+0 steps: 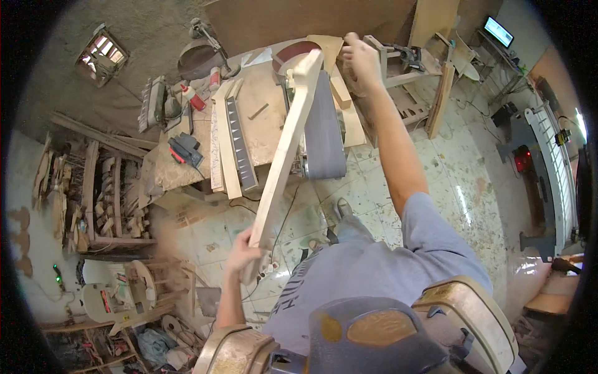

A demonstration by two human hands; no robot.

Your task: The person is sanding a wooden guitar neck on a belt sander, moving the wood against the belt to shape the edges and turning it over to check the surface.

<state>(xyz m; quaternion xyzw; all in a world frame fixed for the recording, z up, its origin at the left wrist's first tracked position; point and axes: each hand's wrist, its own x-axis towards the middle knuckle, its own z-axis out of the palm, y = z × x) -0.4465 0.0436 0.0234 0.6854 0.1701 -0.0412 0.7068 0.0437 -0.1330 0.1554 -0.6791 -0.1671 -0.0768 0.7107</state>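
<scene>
My left hand [245,252] grips the lower end of a long pale wooden piece [277,174], which slants up across the belt sander [324,143] to an angled upper end. My right hand [364,65] is raised at the sander's far right, fingers curled beside some boards; what is in them, if anything, I cannot make out. Left of the sander, wooden strips [227,149], one with a dark toothed pattern, lie on the worktable [258,90].
A red-and-black tool [184,149] and glue bottles [193,96] are on the table. A scrap-wood rack [118,199] stands left, a wooden stand [439,100] right, a metal machine [548,181] farther right. Cables cross the tiled floor [448,174].
</scene>
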